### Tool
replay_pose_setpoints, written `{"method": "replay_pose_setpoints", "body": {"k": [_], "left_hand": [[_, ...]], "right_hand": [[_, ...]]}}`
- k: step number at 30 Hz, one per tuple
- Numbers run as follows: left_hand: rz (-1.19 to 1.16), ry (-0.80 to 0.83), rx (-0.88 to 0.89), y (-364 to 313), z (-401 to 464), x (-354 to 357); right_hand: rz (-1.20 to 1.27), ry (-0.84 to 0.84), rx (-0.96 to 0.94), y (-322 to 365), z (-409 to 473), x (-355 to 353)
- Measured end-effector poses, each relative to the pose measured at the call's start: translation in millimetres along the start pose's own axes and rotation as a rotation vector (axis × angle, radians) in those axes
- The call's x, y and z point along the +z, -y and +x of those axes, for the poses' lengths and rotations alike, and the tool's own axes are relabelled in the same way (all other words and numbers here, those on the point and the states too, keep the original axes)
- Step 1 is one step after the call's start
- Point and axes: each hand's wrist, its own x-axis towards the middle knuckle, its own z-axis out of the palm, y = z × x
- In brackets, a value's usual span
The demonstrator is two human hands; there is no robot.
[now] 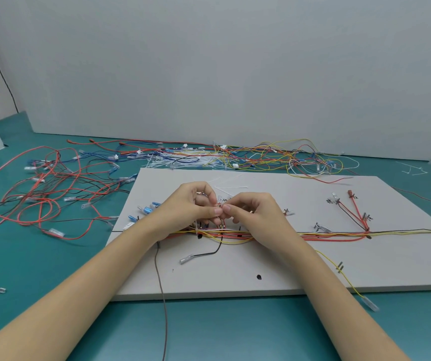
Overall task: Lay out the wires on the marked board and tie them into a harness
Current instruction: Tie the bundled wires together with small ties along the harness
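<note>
We judge layout mostly done: wire trunk (313, 233) lies along board (261, 277). Left hand (191, 204) and right hand (251, 209) pinch small wire end (221, 203) together; tying remains.

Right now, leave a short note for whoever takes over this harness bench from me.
Left hand and right hand: both pinch something small above the wire bundle at mid-board; what it is cannot be told.
Marked board: bundle laid along the centre line, red and black branches fanned out at right, a yellow wire trailing off the near edge.
Spare wires lie left, cable ties behind the board.
Left: finish this point, then check the rest of the bundle for ties.
</note>
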Motion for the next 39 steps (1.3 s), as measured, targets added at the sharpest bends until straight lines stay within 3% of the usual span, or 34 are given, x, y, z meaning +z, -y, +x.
{"method": "replay_pose_setpoints", "body": {"k": [22,39], "left_hand": [[0.010,0.006,0.006,0.6,-0.1,0.8],[0.034,-0.012,0.016,3.4,1.3,0.3]], "right_hand": [[0.148,0.001,0.078,2.6,-0.5,-2.1],[0.132,0.012,0.068,2.2,-0.4,-3.4]]}}
